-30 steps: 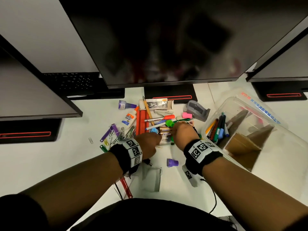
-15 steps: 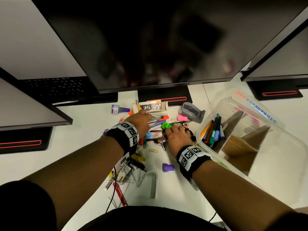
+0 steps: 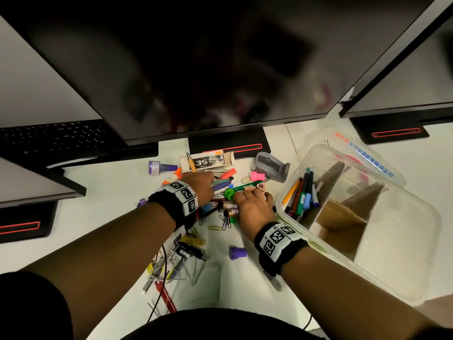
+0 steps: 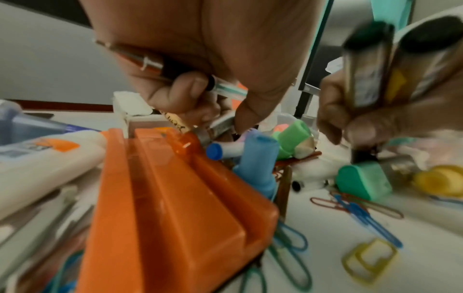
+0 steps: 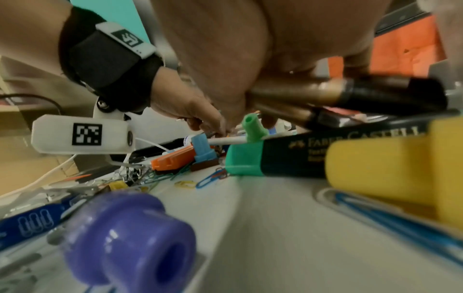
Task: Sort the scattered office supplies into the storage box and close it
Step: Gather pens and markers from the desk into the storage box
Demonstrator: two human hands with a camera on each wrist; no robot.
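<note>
Scattered supplies lie on the white desk below a monitor. My left hand (image 3: 203,186) reaches into the pen pile; its fingers (image 4: 195,95) curl round a teal pen (image 4: 225,90) and a red pen (image 4: 140,59). My right hand (image 3: 252,204), just right of it, grips two gold-and-black markers (image 5: 338,93), its fingertips by a green pen (image 3: 245,187). The clear storage box (image 3: 402,241) stands open at the right with cardboard dividers; several pens (image 3: 301,195) fill its near-left compartment. A green highlighter (image 5: 288,156) and a yellow one (image 5: 388,162) lie beneath my right hand.
Dark monitors (image 3: 196,69) overhang the desk's far side. A staple box (image 3: 208,161), grey dispenser (image 3: 269,165), ink bottle (image 3: 160,167), orange case (image 4: 170,208), glue bottle (image 4: 45,156), purple stamp (image 3: 236,252) and paper clips (image 3: 224,223) surround the hands. A keyboard (image 3: 54,138) sits far left.
My left hand has moved forward from the middle of the pile to the pens near the staple box. My right hand has stayed on the pile beside the box.
</note>
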